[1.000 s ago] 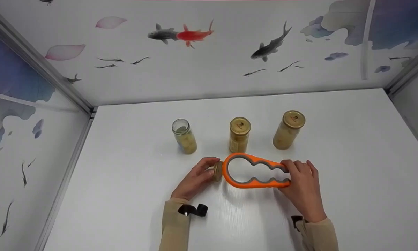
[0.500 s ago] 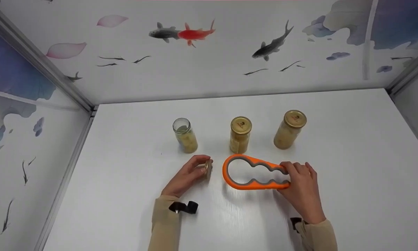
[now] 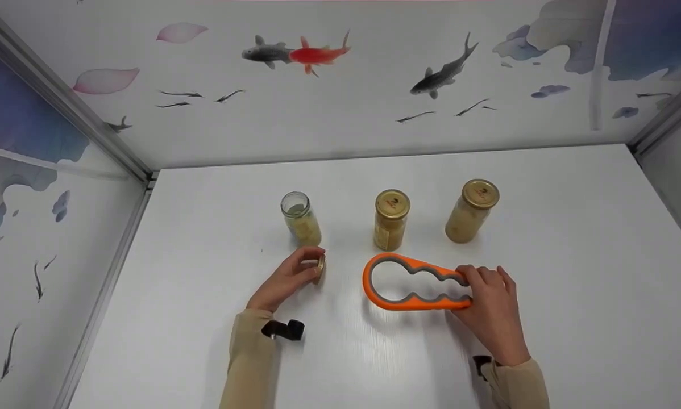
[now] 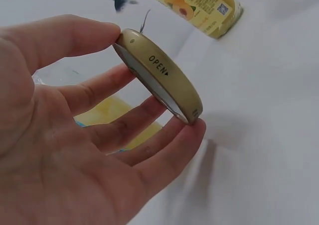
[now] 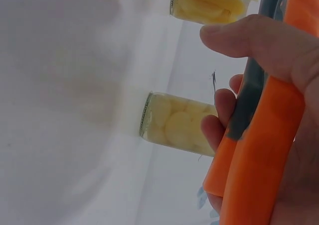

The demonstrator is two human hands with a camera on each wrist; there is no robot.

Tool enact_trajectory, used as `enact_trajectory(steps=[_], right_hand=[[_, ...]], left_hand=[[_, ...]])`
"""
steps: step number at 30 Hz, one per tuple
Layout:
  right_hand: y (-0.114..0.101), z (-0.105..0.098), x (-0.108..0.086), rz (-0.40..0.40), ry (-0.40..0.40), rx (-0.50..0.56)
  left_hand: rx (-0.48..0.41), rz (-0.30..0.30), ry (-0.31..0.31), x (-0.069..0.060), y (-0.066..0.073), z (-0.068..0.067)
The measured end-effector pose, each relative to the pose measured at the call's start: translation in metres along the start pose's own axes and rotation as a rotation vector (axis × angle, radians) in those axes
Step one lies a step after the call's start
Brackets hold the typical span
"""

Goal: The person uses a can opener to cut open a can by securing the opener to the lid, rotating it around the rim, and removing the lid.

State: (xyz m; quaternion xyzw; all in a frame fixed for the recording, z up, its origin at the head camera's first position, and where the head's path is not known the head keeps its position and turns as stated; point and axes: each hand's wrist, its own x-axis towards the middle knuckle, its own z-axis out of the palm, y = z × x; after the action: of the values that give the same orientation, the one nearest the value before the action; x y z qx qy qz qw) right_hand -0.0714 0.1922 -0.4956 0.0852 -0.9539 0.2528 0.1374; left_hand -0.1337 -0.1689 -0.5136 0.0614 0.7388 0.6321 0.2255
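Note:
My left hand [image 3: 286, 280] pinches a gold jar lid [image 4: 167, 73] on edge between thumb and fingertips; the word OPEN shows on its rim. It is just in front of an uncapped glass jar [image 3: 304, 229] with pale yellow contents. My right hand [image 3: 493, 309] grips the handle ends of an orange jar opener [image 3: 417, 305] with a grey wavy inner lining. The opener's rounded loop points left, with nothing inside it. Behind the opener, a middle jar [image 3: 390, 221] stands upright with its gold lid on.
Another gold-lidded jar [image 3: 471, 211] stands at the back right of the white table [image 3: 573, 255]. A printed back wall [image 3: 363, 125] rises behind the jars, and a side wall [image 3: 22, 238] with a metal corner rail borders the left.
My left hand has drawn the lid leftward, away from the opener's loop and toward the uncapped jar. The right hand and the opener have stayed almost in place.

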Motion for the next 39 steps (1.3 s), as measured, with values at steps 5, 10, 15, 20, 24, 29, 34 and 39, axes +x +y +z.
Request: enact_trajectory(steps=[5, 10, 15, 20, 24, 29, 34, 39], right_hand=[[0.0, 0.0, 0.0, 0.011, -0.027, 0.001], [0.0, 0.0, 0.0, 0.04, -0.066, -0.001], [0.0, 0.0, 0.0, 0.048, -0.067, 0.0], [-0.001, 0.002, -0.002, 0.044, -0.055, 0.01], [0.0, 0.003, -0.003, 0.026, -0.033, -0.006], [-0.001, 0.003, -0.004, 0.033, -0.046, -0.005], [-0.002, 0.002, -0.004, 0.045, -0.062, -0.001], [-0.002, 0.002, -0.004, 0.041, -0.053, -0.004]], left_hand=[[0.134, -0.021, 0.03, -0.005, 0.003, -0.005], [0.232, -0.001, 0.087, -0.009, 0.002, -0.01], [0.334, 0.066, 0.15, -0.009, 0.001, -0.013], [0.481, 0.114, 0.21, -0.008, 0.0, -0.015], [0.571, 0.136, 0.213, -0.005, 0.0, -0.013], [0.698, 0.137, 0.223, -0.001, 0.001, -0.006], [0.8, 0.125, 0.241, 0.002, 0.001, -0.001], [0.882, 0.128, 0.258, 0.002, 0.0, 0.004]])
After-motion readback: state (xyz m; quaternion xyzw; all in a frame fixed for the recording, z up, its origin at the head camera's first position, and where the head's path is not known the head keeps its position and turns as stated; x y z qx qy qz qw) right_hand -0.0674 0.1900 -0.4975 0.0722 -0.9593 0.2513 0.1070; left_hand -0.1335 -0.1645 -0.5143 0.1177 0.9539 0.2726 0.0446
